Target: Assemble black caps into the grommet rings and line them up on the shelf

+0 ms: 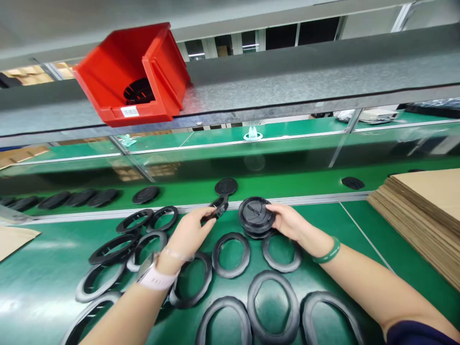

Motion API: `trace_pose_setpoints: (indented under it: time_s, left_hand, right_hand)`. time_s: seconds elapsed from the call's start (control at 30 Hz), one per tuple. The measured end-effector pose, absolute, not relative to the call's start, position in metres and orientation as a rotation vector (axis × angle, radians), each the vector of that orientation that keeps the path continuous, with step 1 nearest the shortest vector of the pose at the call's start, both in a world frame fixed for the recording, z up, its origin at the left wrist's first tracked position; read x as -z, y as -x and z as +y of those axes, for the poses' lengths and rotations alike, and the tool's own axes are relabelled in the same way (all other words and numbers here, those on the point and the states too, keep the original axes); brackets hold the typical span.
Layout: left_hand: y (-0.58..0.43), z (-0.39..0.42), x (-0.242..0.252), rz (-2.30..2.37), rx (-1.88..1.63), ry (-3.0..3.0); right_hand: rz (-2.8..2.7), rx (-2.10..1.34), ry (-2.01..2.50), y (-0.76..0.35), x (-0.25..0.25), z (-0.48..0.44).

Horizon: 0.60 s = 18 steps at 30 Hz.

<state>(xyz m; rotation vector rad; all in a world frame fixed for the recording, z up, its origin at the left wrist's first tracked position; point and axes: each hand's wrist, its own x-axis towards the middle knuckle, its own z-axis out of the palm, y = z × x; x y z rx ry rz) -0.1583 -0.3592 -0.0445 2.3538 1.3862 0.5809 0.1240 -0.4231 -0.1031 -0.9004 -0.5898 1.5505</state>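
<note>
My left hand [192, 230] pinches a black plastic ring [220, 209], seen nearly edge-on, between thumb and fingers above the bench. Just behind it lies a round black disc [226, 186]. At the middle of the bench my right hand [286, 222] grips the right edge of a round black cap [256, 214] with raised marking on its face. Other round black parts show beneath that cap; whether they are held too, I cannot tell. Several grey-black rings [231, 255] lie around both hands, and darker rings [114, 248] overlap one another on the left.
A red bin [132, 112] with black parts inside stands on the metal shelf [287, 76] above. Several black discs [104, 197] lie on the green strip behind the metal rail [316, 198]. Flat cardboard [427, 191] is stacked at the right; another piece [16, 239] lies left.
</note>
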Motion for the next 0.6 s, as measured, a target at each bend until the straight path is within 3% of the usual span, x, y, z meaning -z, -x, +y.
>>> trace_pose_setpoints:
  time_s: [0.17, 0.3, 0.37, 0.47, 0.6]
  left_hand:
    - [0.161, -0.442, 0.05, 0.753, -0.612, -1.347]
    - [0.152, -0.474, 0.083, 0.588, -0.51, -0.716]
    - [0.147, -0.477, 0.097, 0.546, -0.441, -0.583]
    - [0.146, -0.474, 0.108, 0.458, -0.335, -0.527]
    - [0.15, -0.468, 0.12, 0.36, -0.283, -0.533]
  right_hand:
    - [-0.688, -1.175, 1.024, -0.175, 0.114, -0.394]
    - [-1.123, -0.451, 1.274, -0.213, 0.134, -0.375]
    - [-1.372, -0.198, 1.475, -0.229, 0.148, -0.367]
    - [-1.668, -0.146, 1.806, -0.25, 0.17, -0.357]
    - [-1.915, 0.007, 1.864, -0.263, 0.178, -0.348]
